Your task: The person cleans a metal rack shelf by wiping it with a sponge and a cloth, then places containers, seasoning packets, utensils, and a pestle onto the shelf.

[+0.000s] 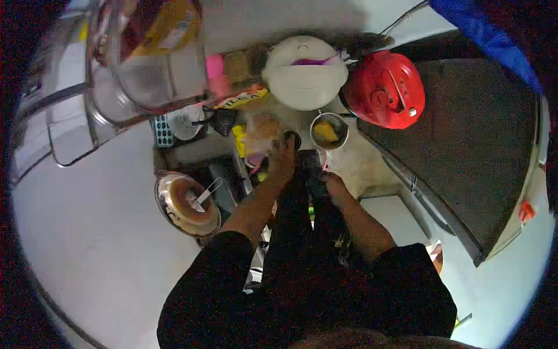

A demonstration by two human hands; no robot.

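Near the middle of the view my left hand reaches forward, its fingers closed around a small dark round object. To its right, my right hand is lower and bent inward at the edge of a dark item in front of my body; what its fingers hold is too dark to make out. Just beyond my hands stands a small metal pan or strainer with something yellow inside. A clear plastic bag with brownish contents lies left of my left hand.
A white lidded container and a red lidded one stand at the back. At left are a pan with a ladle, a blue basket and a metal rack. A dark panel fills the right.
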